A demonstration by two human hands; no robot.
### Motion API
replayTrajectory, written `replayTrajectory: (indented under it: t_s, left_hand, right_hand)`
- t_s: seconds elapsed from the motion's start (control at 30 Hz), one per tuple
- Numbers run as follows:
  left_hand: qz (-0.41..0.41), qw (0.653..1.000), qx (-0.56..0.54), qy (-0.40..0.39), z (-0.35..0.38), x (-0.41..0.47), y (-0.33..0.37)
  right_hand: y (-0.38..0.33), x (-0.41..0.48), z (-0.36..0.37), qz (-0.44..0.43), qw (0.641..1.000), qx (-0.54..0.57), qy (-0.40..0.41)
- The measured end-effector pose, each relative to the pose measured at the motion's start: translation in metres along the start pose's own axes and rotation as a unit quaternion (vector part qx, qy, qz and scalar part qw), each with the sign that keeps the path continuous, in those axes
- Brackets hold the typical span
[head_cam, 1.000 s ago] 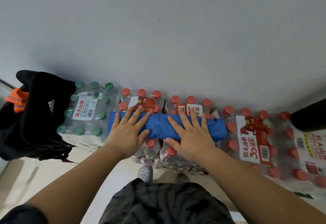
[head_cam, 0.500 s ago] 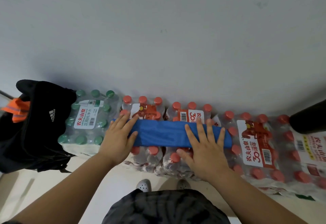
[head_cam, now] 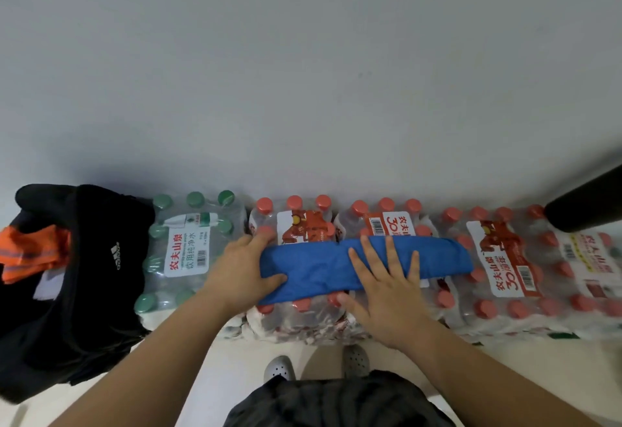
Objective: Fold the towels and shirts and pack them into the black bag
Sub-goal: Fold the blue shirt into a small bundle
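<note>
Where shrink-wrapped packs of water bottles stand in a row vs. the wall (head_cam: 303,73), 1 blue towel (head_cam: 437,258) lies across the caps of the red-capped packs (head_cam: 498,258). It's folded lengthwise into a long, narrow band w/ rounded ends. The cloth is plain bright blue and soft-looking, w/ a few shallow creases near the middle.

The 2 hands are on it. The left hand (head_cam: 240,271) sits at the band's left end: thumb laid over the near edge, fingers (head_cam: 261,241) stretched out along the end toward a red cap, not curled round the cloth. The right hand (head_cam: 387,292) lies palm-down on the middle, fingers spread and straight, pressing flat, w/ the thumb off the near edge on the bottle wrap.

Left of the towel is a green-capped pack (head_cam: 188,245). Just beside that, at far left, is the black bag (head_cam: 84,292) w/ a white logo, its mouth open and an orange cloth (head_cam: 30,251) showing inside. A black tube (head_cam: 585,201) enters at far right. Grey shoes (head_cam: 279,367) show on the floor (head_cam: 208,372) below.
</note>
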State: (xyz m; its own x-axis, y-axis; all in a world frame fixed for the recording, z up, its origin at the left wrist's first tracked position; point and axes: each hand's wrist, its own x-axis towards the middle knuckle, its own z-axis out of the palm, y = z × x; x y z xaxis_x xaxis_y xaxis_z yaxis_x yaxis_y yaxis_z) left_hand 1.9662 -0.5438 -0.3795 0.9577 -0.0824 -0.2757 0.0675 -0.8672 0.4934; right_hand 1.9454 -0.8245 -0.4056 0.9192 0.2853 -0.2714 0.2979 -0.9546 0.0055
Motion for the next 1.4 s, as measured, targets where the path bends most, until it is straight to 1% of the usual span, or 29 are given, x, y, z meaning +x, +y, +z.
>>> replayTrajectory:
  t_s: [0.07,0.2,0.27,0.33,0.4,0.5,0.57,0.63,0.7,0.8,0.87,0.97,1.07,1.13,1.2,1.23,1.33,1.4]
  left_hand:
    - [0.014,0.999,-0.026,0.015,0.001,-0.001,-0.001]
    - [0.030,0.988,-0.126,0.082,0.003,-0.008,-0.003]
    - [0.020,0.976,-0.199,0.082,0.005,-0.011,-0.002]
    - [0.035,0.968,-0.238,0.071,0.006,-0.013,-0.001]
    - [0.063,0.971,-0.226,0.043,0.006,-0.012,-0.002]
    - [0.081,0.982,-0.168,-0.016,0.008,-0.010,0.000]
    - [0.080,0.983,-0.167,-0.010,0.010,-0.007,0.001]
    - [0.065,0.977,-0.203,0.002,0.008,-0.006,0.003]
    - [0.033,0.960,-0.277,0.017,0.005,-0.006,0.005]
    - [-0.004,0.912,-0.409,0.040,-0.001,-0.009,0.011]
    - [-0.027,0.888,-0.457,0.047,-0.004,-0.010,0.012]
    - [-0.055,0.883,-0.461,0.062,-0.009,-0.011,0.012]
    - [-0.086,0.879,-0.460,0.089,-0.018,-0.013,0.013]
    - [-0.088,0.880,-0.454,0.110,-0.028,-0.015,0.019]
    - [-0.082,0.878,-0.453,0.131,-0.039,-0.015,0.032]
    - [-0.075,0.883,-0.441,0.139,-0.044,-0.015,0.042]
    - [-0.050,0.916,-0.368,0.151,-0.053,-0.013,0.080]
    - [-0.030,0.929,-0.340,0.141,-0.053,-0.011,0.110]
  right_hand:
    - [-0.007,0.001,-0.006,0.008,1.000,0.000,-0.007]
    - [-0.018,0.001,-0.005,0.039,0.999,0.013,-0.026]
    - [-0.021,0.002,-0.005,0.056,0.998,0.012,-0.039]
    - [-0.022,0.004,-0.004,0.064,0.997,0.012,-0.044]
    - [-0.023,0.005,-0.004,0.067,0.997,0.009,-0.043]
    - [-0.024,0.004,-0.002,0.069,0.997,0.014,-0.038]
    - [-0.024,0.004,-0.002,0.068,0.997,0.019,-0.036]
    - [-0.023,0.003,-0.004,0.064,0.997,0.028,-0.032]
    - [-0.020,0.000,-0.005,0.055,0.998,0.032,-0.027]
    - [-0.016,-0.004,-0.006,0.056,0.998,0.030,-0.015]
    - [-0.015,-0.004,-0.007,0.061,0.997,0.027,-0.024]
    - [-0.015,-0.002,-0.010,0.053,0.997,0.050,-0.035]
    - [-0.011,0.001,-0.015,0.027,0.996,0.075,-0.033]
    - [-0.002,0.000,-0.018,0.022,0.995,0.094,-0.020]
    - [0.010,-0.004,-0.020,0.041,0.995,0.093,-0.008]
    - [0.018,-0.008,-0.020,0.058,0.994,0.088,-0.003]
    - [0.044,-0.018,-0.020,0.105,0.990,0.094,-0.001]
    - [0.061,-0.026,-0.020,0.108,0.986,0.124,0.003]
